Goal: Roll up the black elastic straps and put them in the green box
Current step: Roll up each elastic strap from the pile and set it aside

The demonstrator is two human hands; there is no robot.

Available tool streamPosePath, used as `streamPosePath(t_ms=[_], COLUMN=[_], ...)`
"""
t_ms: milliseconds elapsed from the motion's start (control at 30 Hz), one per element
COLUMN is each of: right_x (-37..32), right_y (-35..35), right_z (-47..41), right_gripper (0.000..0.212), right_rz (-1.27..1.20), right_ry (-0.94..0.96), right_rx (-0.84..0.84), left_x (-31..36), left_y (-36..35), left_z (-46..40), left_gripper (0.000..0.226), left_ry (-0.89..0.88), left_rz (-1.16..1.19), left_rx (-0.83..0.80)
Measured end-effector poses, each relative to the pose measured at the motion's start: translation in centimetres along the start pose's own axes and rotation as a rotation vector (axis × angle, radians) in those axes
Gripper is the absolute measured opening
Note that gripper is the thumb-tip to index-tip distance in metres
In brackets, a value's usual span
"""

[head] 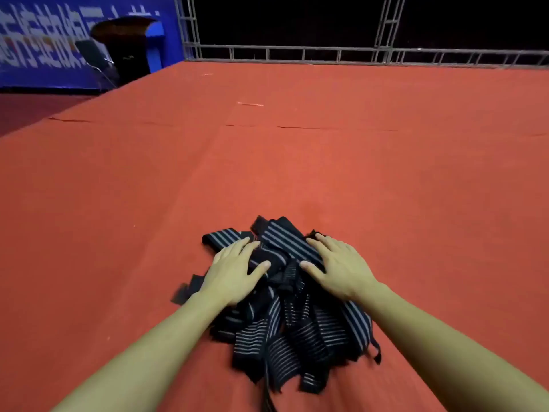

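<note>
Low in the frame, the left hand (234,275) and right hand (341,270) rest flat, fingers spread, gripping nothing, on the tangled black elastic straps (297,328), likely to sort one out; no green box shows.

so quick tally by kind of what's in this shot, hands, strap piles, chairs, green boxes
hands: 2, left hand and right hand, both flat on the straps
pile of black striped straps: 1 (single straps too tangled to count)
folding chair: 1
green box: 0 in view
total: 4
</note>
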State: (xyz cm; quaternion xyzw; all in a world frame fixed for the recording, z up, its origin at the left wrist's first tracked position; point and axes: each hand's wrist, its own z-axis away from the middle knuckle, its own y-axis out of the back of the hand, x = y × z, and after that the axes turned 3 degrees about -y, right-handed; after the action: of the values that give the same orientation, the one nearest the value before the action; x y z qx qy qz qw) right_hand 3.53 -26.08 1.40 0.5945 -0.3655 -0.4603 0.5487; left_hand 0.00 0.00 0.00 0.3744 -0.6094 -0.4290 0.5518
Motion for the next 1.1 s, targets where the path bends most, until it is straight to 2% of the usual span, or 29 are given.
streamPosePath(t_ms=[167, 300, 467, 600, 733, 800, 867, 933, 1033, 1100], right_x=[0.0, -1.2, -3.8, -5.8, -7.7, -8.4, -8.9, -9.3, -9.7, -10.1], right_y=[-3.1, -4.5, -5.6, -7.0, -8.6, -8.9, -9.1, -8.8, -7.2, -5.2], right_z=[2.7, 7.4, 14.0, 17.5, 19.3, 19.7, 20.0, 19.9, 19.8, 19.9], right_gripper=[0.102, 0.085, 0.089, 0.09, 0.079, 0.064, 0.046, 0.038, 0.036, 0.043], right_rz=[0.045, 0.069, 0.057, 0.041, 0.15, 0.159, 0.063, -0.133, -0.446, -0.646], right_ry=[0.036, 0.074, 0.127, 0.178, 0.203, 0.176, 0.172, 0.222, 0.249, 0.217], right_rx=[0.061, 0.176, 0.132, 0.197, 0.134, 0.074, 0.021, -0.002, 0.062, 0.117], left_x=[-1.2, -0.7, 0.5, 1.2, 1.5, 1.8, 2.4, 3.3, 5.3, 6.5], left_y=[-3.5, -4.6, -5.1, -5.4, -5.8, -5.9, -5.9, -5.4, -3.8, -2.4], left_z=[2.4, 7.0, 13.2, 16.5, 18.4, 18.9, 19.3, 19.3, 19.3, 19.3], left_gripper=[0.068, 0.065, 0.061, 0.059, 0.056, 0.054, 0.054, 0.052, 0.053, 0.06], left_ry=[-0.035, -0.031, 0.009, 0.036, 0.079, 0.096, 0.133, 0.189, 0.313, 0.353], left_rz=[-0.018, 0.004, 0.03, 0.129, 0.193, 0.227, 0.285, 0.429, 0.833, 0.964], left_rx=[0.106, 0.159, 0.145, 0.131, 0.074, 0.023, -0.032, -0.079, -0.141, -0.128])
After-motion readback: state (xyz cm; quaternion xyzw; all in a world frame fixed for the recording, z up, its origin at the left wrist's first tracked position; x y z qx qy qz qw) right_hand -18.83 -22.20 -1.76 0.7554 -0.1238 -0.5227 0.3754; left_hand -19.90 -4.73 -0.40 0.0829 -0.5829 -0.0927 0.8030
